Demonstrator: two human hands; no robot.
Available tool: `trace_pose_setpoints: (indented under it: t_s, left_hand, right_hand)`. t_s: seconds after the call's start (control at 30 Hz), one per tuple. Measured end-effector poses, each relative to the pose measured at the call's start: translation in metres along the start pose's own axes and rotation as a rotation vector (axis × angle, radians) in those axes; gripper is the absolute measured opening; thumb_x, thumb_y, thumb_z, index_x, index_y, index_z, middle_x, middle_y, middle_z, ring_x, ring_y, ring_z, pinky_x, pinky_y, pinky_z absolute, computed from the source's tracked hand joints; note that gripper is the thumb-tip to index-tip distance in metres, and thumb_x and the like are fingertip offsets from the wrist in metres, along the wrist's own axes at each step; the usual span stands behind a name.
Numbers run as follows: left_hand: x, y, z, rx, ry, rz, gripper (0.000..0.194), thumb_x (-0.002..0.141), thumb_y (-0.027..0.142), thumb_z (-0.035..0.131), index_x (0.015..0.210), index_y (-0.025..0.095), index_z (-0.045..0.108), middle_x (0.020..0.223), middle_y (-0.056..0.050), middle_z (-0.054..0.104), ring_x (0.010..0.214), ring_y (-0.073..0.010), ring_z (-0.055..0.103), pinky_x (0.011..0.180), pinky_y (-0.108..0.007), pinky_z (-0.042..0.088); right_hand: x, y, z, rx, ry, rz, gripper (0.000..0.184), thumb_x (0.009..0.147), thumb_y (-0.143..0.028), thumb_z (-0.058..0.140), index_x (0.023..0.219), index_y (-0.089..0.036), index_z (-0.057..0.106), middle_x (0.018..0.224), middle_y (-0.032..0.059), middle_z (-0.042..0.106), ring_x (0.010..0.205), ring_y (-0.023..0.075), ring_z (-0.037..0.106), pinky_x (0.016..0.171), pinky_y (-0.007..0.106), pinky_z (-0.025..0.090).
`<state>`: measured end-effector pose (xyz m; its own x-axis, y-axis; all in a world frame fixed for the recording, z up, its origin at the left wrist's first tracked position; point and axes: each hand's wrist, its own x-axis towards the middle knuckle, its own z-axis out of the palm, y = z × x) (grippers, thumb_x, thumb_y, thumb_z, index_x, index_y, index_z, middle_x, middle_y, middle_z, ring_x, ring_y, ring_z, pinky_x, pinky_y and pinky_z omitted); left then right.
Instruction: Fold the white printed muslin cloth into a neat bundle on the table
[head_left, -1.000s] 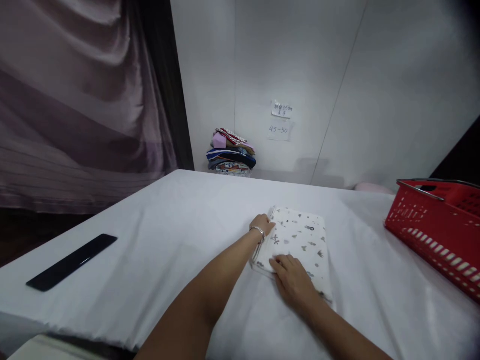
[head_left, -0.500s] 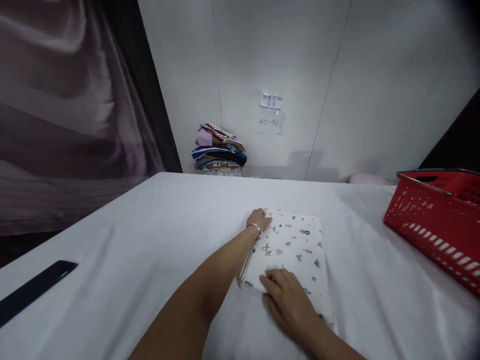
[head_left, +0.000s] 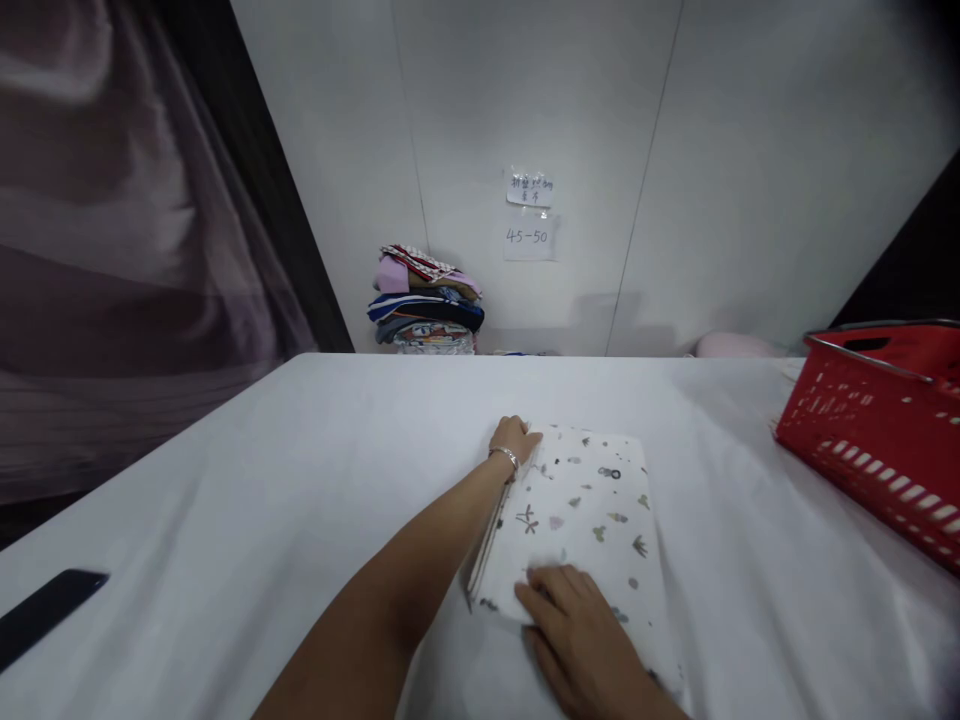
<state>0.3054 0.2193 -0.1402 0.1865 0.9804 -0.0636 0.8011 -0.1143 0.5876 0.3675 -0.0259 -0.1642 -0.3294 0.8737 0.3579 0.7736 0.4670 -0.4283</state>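
Observation:
A folded white cloth [head_left: 577,500] with small printed plants and figures lies flat on the white-covered table, its layers showing along the left side. My left hand [head_left: 514,440], with a bracelet at the wrist, is closed around the cloth's far left corner. Over the near edge, my right hand [head_left: 574,630] has its fingers curled on the top layer and the thumb low by the edge, closed on the cloth. Whatever lies under its palm is hidden.
A red plastic basket [head_left: 885,430] with a metal handle stands at the right. Stacked folded fabrics [head_left: 427,300] sit beyond the far edge of the table [head_left: 360,430]. A dark flat object [head_left: 49,610] lies at left. Paper notes [head_left: 529,235] hang on the wall.
The view has shifted slightly, so the basket, dark object and fabric stack sit a little differently in the picture. Both hands keep their places on the cloth.

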Motion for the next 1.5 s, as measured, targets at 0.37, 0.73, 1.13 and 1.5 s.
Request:
trace_pose_setpoints:
  t_s: [0.37, 0.73, 1.13, 1.5]
  left_hand:
    - [0.005, -0.007, 0.006, -0.025, 0.004, 0.008, 0.025, 0.076, 0.044, 0.058, 0.075, 0.019, 0.06, 0.102, -0.006, 0.059, 0.083, -0.0163, 0.058, 0.072, -0.026, 0.042]
    - [0.009, -0.009, 0.008, -0.046, 0.015, -0.005, 0.029, 0.079, 0.042, 0.056, 0.07, 0.016, 0.067, 0.087, -0.007, 0.067, 0.079, -0.0166, 0.06, 0.068, -0.025, 0.041]
    - [0.012, -0.004, 0.006, -0.086, 0.021, -0.059, 0.024, 0.079, 0.036, 0.057, 0.076, 0.016, 0.07, 0.077, -0.005, 0.07, 0.072, -0.0148, 0.062, 0.059, -0.022, 0.041]
    - [0.022, -0.01, 0.009, -0.006, -0.013, -0.045, 0.028, 0.083, 0.037, 0.053, 0.081, 0.016, 0.071, 0.09, -0.009, 0.072, 0.086, -0.019, 0.064, 0.07, -0.024, 0.044]
  right_hand:
    - [0.001, 0.004, 0.005, -0.034, 0.014, -0.063, 0.043, 0.077, -0.011, 0.052, 0.118, -0.022, 0.05, 0.105, 0.0087, 0.057, 0.089, 0.0224, 0.05, 0.077, 0.037, 0.046]
    - [0.002, 0.004, 0.002, -0.047, -0.005, -0.077, 0.044, 0.078, -0.008, 0.05, 0.12, -0.02, 0.048, 0.107, 0.0097, 0.055, 0.091, 0.0224, 0.049, 0.078, 0.037, 0.046]
    - [0.0, 0.005, 0.003, -0.042, -0.022, -0.087, 0.044, 0.078, -0.007, 0.049, 0.12, -0.018, 0.047, 0.107, 0.0112, 0.055, 0.092, 0.0236, 0.048, 0.078, 0.039, 0.045]
    - [0.002, 0.001, -0.001, 0.02, -0.066, -0.003, 0.04, 0.079, -0.015, 0.049, 0.118, -0.022, 0.048, 0.108, 0.0088, 0.055, 0.094, 0.0243, 0.048, 0.081, 0.039, 0.042]
